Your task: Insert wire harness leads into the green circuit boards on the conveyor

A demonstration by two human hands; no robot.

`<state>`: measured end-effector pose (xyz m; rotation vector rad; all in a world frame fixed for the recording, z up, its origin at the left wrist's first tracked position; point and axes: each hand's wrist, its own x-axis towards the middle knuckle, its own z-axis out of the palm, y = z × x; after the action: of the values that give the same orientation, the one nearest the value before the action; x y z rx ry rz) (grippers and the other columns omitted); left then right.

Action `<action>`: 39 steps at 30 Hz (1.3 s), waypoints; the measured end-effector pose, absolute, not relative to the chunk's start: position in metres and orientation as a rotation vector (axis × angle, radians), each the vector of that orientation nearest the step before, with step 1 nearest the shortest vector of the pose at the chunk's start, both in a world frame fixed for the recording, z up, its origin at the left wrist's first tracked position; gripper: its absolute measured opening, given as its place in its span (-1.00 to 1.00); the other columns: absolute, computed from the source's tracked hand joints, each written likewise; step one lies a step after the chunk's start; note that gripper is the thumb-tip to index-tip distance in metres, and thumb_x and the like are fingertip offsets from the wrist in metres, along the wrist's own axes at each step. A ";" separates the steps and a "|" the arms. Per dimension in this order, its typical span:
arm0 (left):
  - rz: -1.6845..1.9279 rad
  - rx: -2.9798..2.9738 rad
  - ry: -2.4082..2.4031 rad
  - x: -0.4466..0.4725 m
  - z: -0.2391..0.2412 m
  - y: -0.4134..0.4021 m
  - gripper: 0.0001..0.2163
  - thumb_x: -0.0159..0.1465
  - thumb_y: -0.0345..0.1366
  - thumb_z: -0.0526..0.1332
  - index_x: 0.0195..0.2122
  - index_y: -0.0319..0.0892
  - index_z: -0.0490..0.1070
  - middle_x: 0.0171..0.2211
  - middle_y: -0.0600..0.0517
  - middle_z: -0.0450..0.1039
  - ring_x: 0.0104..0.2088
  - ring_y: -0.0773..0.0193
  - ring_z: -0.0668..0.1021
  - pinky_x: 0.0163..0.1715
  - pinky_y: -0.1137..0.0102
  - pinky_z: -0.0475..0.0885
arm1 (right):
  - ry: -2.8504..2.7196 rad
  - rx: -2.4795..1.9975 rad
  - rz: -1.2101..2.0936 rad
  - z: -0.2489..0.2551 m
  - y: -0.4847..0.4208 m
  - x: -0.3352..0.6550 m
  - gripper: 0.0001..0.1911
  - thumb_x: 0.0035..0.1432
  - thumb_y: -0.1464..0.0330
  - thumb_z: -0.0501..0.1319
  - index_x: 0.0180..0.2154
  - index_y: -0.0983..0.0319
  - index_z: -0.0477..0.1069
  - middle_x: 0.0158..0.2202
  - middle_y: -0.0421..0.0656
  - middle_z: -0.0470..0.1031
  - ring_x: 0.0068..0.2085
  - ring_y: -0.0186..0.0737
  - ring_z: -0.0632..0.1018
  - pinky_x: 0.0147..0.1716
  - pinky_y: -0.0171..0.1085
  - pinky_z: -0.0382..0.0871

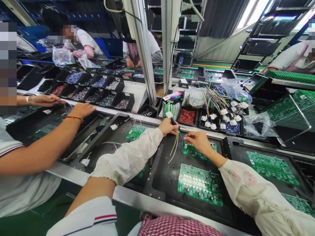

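My left hand (168, 127) is closed around the upper part of a multicolored wire harness (175, 143), whose yellow, white and green wires hang down loose. Just to its right, my right hand (199, 142) pinches at a thin wire of the same harness; the fingertips partly hide it. Both hands are over a black tray (163, 170) on the line. Beneath my right hand lies a green circuit board (187, 150), partly covered by it. A second circuit board (200, 185), dotted with small parts, lies closer to me in that tray.
Behind my hands stand bins with red components (187, 116), green-and-white strips (172, 109) and a bundle of wire harnesses (216, 101). A metal post (145, 52) rises beyond. At left, a co-worker's arm (56, 144) reaches over the neighbouring tray. More boards (272, 167) lie right.
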<state>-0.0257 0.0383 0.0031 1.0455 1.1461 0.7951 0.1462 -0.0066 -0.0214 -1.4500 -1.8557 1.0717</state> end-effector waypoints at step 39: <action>0.729 1.054 1.152 -0.025 0.001 0.043 -0.91 0.07 -0.60 0.12 -0.49 -0.32 0.24 -0.70 0.09 0.31 -0.64 0.34 0.49 -0.62 0.45 0.45 | -1.895 -1.576 0.822 -0.034 0.001 0.147 -0.89 -0.02 0.31 0.19 -0.50 0.21 0.37 -0.60 -0.22 0.49 -0.55 -0.26 0.52 -0.49 -0.31 0.34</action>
<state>-0.0255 0.0429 0.0013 1.0539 1.1520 0.7291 0.1465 0.0012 -0.0339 -1.5763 -1.8950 0.8219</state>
